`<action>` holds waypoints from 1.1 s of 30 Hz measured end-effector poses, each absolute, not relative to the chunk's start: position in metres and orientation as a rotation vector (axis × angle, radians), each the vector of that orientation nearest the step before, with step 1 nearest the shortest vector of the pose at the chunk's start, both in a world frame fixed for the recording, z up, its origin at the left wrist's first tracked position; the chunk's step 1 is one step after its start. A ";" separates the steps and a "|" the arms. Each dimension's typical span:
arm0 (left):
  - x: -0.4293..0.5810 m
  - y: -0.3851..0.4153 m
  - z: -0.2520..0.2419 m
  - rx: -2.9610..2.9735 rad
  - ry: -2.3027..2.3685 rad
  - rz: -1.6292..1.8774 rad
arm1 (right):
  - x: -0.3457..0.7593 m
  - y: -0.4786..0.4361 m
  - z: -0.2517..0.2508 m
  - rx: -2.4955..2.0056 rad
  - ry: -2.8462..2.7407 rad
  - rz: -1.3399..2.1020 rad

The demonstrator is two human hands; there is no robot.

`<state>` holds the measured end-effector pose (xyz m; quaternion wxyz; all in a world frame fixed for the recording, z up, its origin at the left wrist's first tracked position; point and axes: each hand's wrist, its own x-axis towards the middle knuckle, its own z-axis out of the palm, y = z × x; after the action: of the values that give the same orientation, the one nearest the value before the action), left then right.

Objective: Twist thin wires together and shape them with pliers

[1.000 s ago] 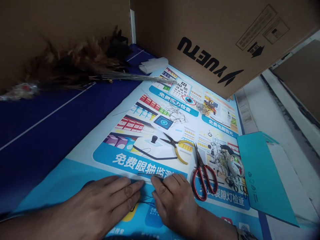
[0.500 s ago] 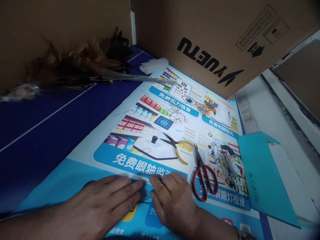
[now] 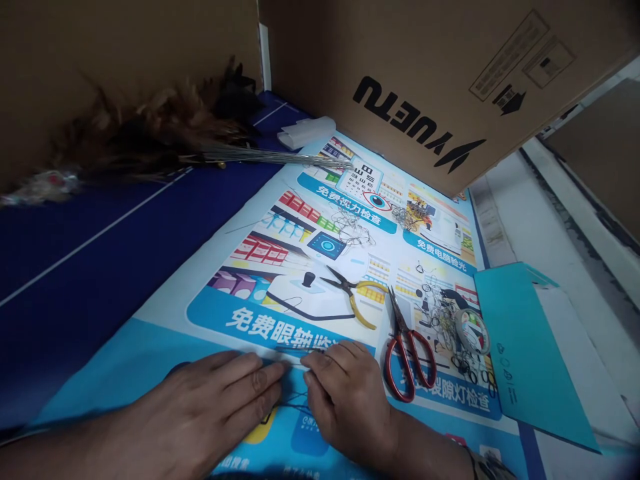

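Observation:
Both of my hands rest on a printed blue poster (image 3: pixel 280 273) at the near edge. My left hand (image 3: pixel 210 407) lies with fingers together, its fingertips pressing down a thin wire (image 3: pixel 295 348) that runs across the poster. My right hand (image 3: pixel 345 400) is curled, its fingertips pinching the same wire from the right. Dark thin strands (image 3: pixel 293 400) lie between the two hands.
Yellow-handled pliers (image 3: pixel 357 297) and red scissors (image 3: pixel 405 350) lie right of my hands, beside a tangle of small wire pieces (image 3: pixel 440 313) and a tape roll (image 3: pixel 473 331). A teal folder (image 3: pixel 525 360) lies far right. A feather duster (image 3: pixel 150 137) and a cardboard box (image 3: pixel 450 80) stand behind.
My right hand's fingertips have shifted slightly left along the wire, closer to my left fingertips. The left hand has stayed put.

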<state>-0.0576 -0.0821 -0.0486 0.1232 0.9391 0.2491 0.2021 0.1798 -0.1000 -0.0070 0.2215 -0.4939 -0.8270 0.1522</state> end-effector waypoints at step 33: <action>-0.056 -0.082 -0.052 2.753 0.737 0.562 | 0.182 -0.106 -0.010 -1.360 -2.374 0.198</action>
<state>-0.0563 -0.0815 -0.0517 0.1180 0.9411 0.2519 0.1923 0.1822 -0.1056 -0.0103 0.1980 -0.4861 -0.8482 0.0708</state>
